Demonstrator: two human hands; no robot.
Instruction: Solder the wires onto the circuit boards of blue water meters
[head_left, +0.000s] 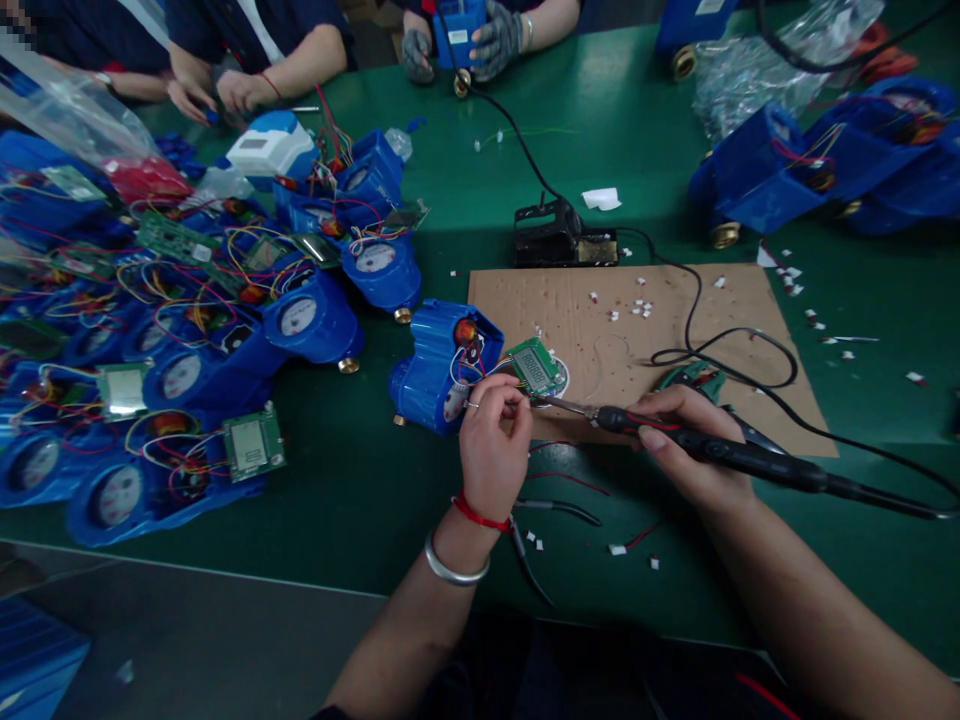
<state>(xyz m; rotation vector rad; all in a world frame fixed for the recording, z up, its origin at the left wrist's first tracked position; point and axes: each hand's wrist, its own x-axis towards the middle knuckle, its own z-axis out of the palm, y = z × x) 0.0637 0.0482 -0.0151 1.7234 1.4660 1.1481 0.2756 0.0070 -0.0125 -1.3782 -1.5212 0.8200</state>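
Observation:
My right hand (694, 440) is closed round the black handle of a soldering iron (720, 455), whose metal tip points left toward my other hand. The fingers of my left hand (495, 425) are pinched together at the lower edge of a small green circuit board (536, 368) with a display; what they grip is too small to make out. Thin wires run from the board to an open blue meter housing (435, 370), which lies just left of my left hand. The board rests near the left part of a cardboard sheet (660, 300).
Many blue meters (300, 320) with wires and boards crowd the left side. More meters (765, 170) lie at the right back. A black soldering stand (559, 235) is behind the cardboard. Pliers (559, 508) and small white connectors (617, 550) lie in front. Other people work across the green table (450, 150).

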